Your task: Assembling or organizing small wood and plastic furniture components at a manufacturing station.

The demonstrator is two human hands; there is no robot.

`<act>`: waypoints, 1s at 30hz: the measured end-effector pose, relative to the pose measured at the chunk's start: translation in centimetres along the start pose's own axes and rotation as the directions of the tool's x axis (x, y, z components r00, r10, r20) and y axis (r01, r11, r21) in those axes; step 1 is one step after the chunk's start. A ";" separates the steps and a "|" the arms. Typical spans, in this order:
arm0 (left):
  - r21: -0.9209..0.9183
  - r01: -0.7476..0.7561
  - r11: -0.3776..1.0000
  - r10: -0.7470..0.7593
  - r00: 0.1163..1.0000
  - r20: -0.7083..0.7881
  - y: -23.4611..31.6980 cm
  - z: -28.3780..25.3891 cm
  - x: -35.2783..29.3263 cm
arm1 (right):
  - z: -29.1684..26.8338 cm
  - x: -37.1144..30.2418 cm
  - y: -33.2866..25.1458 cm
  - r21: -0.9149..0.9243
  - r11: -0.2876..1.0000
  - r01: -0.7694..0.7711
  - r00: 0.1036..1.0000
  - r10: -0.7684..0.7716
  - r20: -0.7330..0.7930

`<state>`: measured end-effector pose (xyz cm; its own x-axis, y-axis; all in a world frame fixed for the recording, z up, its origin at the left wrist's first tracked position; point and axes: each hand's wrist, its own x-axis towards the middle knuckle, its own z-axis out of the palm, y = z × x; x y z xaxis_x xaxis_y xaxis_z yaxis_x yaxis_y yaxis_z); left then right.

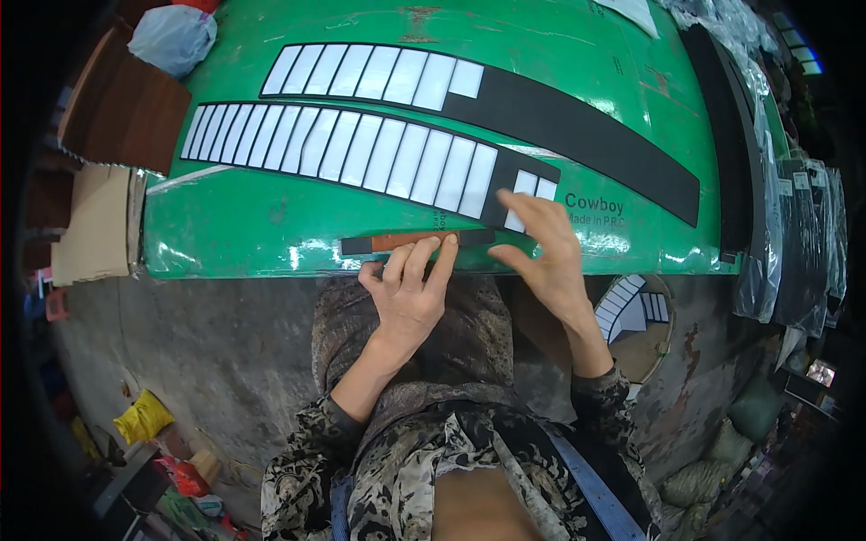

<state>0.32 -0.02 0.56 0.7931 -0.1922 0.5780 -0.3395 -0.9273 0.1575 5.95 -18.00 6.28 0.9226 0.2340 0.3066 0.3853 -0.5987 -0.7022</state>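
Note:
My left hand has its fingers bent down onto a narrow black strip with a reddish-brown middle, holding it at the near edge of the green table. Beyond it lies a long black strip bearing a row of white rectangular pieces. My right hand hovers at that strip's right end, thumb and fingers apart, with nothing visible between them. Small white pieces there are partly hidden by the fingers. Farther back, a second black strip carries white pieces on its left part only.
At the table's left stand a brown wooden panel, cardboard and a white plastic bag. Dark plastic-wrapped strips line the right. A round container below holds white-and-black pieces. A yellow bag lies on the floor.

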 end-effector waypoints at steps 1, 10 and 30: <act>0.008 -0.002 1.000 0.002 1.000 0.001 0.0 0.0 0.0 | -0.4 -0.4 0.2 0.003 1.000 -0.015 0.999 0.015 -0.035; 0.048 0.013 0.999 -0.015 0.999 0.036 0.3 0.1 0.2 | 0.4 -3.8 0.7 -0.033 0.999 0.030 0.996 -0.033 -0.080; 0.087 -0.002 0.996 -0.002 0.999 0.042 0.5 0.0 0.2 | 2.6 -2.0 1.6 0.112 0.994 -0.001 0.998 0.008 -0.058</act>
<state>0.33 -0.54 0.75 0.8141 -0.2040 0.5438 -0.2959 -0.9513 0.0862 4.81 -17.49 2.88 0.9229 0.1845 0.3380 0.3839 -0.5092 -0.7703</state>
